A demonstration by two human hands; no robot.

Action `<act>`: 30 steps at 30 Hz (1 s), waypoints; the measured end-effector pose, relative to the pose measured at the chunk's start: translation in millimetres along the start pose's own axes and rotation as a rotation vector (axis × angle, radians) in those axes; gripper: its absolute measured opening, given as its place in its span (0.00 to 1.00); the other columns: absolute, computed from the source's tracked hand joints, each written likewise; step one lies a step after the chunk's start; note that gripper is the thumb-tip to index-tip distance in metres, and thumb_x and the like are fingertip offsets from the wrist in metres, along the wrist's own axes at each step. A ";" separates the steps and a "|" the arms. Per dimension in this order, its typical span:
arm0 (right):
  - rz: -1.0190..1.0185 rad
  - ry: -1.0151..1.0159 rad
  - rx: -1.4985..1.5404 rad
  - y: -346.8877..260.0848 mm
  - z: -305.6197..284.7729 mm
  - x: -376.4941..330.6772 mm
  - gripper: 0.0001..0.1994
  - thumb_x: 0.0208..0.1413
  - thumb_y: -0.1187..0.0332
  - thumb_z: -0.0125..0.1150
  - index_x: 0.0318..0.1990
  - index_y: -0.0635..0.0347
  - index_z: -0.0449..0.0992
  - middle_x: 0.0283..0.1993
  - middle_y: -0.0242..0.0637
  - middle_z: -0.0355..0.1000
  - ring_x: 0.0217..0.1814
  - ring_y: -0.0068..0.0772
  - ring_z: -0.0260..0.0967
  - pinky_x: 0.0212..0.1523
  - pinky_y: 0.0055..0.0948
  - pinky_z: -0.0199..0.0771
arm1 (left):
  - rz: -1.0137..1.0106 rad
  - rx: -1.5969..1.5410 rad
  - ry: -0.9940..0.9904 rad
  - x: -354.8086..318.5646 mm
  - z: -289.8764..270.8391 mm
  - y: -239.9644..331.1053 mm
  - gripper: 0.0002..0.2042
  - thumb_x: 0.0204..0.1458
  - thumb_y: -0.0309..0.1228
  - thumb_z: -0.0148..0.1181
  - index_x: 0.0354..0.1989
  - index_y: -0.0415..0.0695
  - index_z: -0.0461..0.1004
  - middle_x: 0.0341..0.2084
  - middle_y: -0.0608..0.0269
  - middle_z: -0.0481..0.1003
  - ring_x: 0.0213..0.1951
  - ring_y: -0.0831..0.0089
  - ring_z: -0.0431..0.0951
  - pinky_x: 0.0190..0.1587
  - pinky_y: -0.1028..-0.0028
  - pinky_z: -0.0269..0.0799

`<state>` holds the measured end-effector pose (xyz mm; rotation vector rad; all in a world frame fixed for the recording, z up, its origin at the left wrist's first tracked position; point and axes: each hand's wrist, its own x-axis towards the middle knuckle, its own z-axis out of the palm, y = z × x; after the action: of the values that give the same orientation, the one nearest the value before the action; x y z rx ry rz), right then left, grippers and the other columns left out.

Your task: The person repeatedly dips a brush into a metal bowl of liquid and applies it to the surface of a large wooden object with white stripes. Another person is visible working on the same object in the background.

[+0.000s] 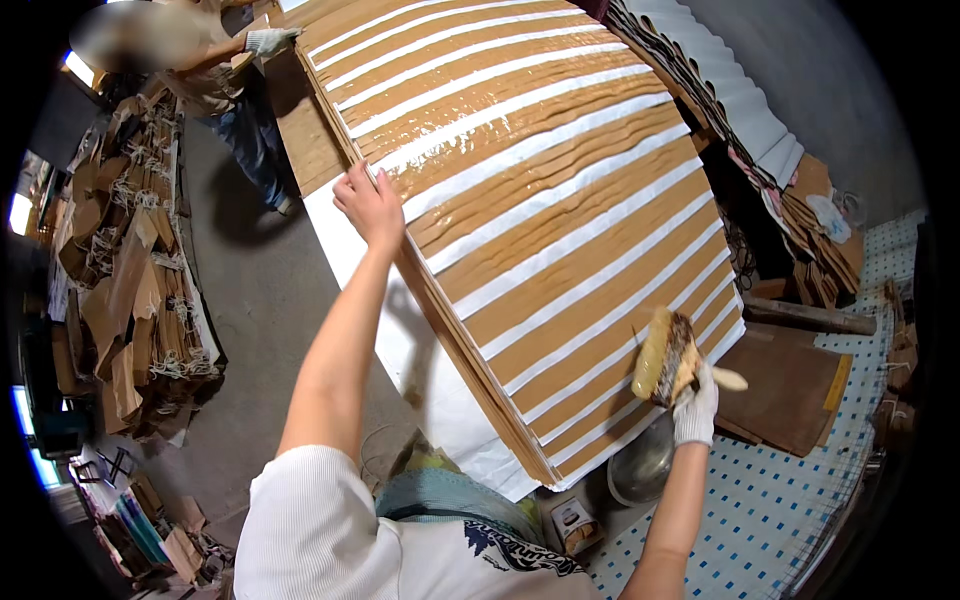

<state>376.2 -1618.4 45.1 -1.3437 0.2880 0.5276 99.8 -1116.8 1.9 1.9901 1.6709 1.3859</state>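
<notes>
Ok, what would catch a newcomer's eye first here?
Probably the brown-and-white striped sheets filling the middle, shiny toward the far left. Next, the wide brush in the gloved right hand, at lower right, and the bare left hand on the sheets' left edge.

Up on the wearer's head, a wide fisheye looks down past the white shirt [430, 560].
From over here I'd call it the left lens of a side-by-side pair, upright and pitched steeply down and ahead: the shirt is closest, along the lower edge, the striped sheets [590, 250] lie near in the middle, and a co-worker [249, 130] stands farther off at upper left, everything bowing toward the round rim.
</notes>
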 end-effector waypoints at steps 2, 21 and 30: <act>-0.159 -0.109 -0.100 -1.6 60.7 16.7 0.19 0.59 0.67 0.57 0.56 0.64 0.69 0.51 0.37 0.72 0.51 0.31 0.71 0.49 0.29 0.75 | -0.062 -0.066 0.001 38.6 27.1 -18.3 0.15 0.57 0.33 0.53 0.53 0.51 0.71 0.48 0.51 0.64 0.52 0.53 0.62 0.55 0.57 0.59; -0.796 -0.731 -0.674 30.3 398.7 154.8 0.21 0.55 0.54 0.60 0.50 0.58 0.75 0.47 0.40 0.75 0.48 0.39 0.72 0.52 0.30 0.70 | -0.050 0.066 0.022 37.3 81.8 -83.3 0.16 0.63 0.31 0.42 0.55 0.54 0.73 0.44 0.56 0.64 0.48 0.60 0.65 0.56 0.63 0.60; -0.828 -0.389 -1.373 -94.8 412.3 214.3 0.19 0.57 0.51 0.48 0.37 0.54 0.79 0.37 0.47 0.77 0.40 0.42 0.75 0.43 0.37 0.77 | -0.070 -0.058 -0.016 41.2 70.2 -49.0 0.17 0.63 0.34 0.41 0.54 0.45 0.73 0.47 0.53 0.67 0.51 0.60 0.65 0.58 0.65 0.58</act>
<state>566.0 -1188.5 108.7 -2.3963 -1.1280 0.2098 115.9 -1037.1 -47.2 1.8882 1.6574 1.3748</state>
